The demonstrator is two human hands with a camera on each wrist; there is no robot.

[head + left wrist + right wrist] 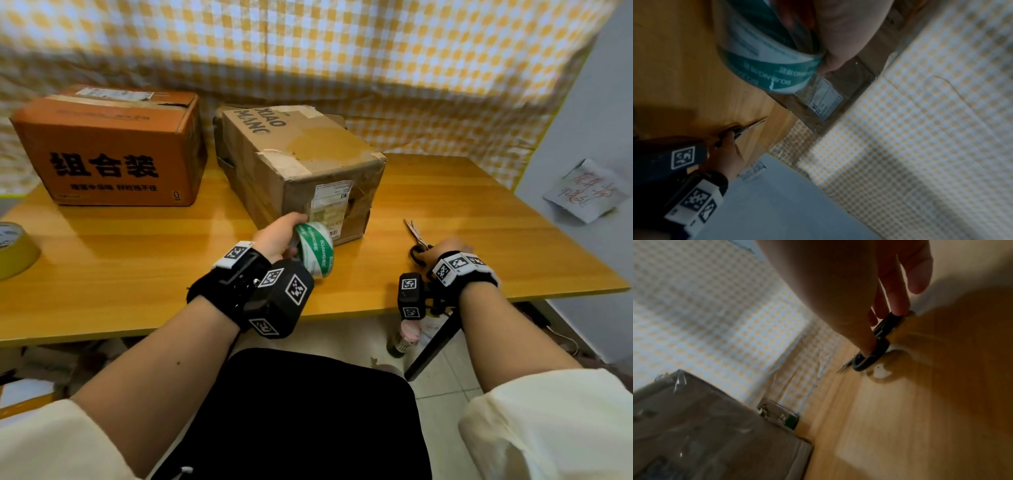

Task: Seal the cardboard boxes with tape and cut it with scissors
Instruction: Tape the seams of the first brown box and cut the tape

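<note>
A worn brown cardboard box (301,164) stands in the middle of the wooden table (137,260). My left hand (279,236) grips a green-and-white tape roll (313,248) against the box's near face; the roll (764,65) fills the top of the left wrist view. Right of the box, black-handled scissors (416,240) lie on the table. My right hand (448,248) is on their handles, thumb and fingers pinching the black loops (875,348). An orange box (113,147) with black characters stands at the back left.
A yellow tape roll (15,250) sits at the table's left edge. A checked cloth (308,51) hangs behind the boxes. A paper note (585,192) is stuck on the grey wall at right. The table's front edge is close to my lap.
</note>
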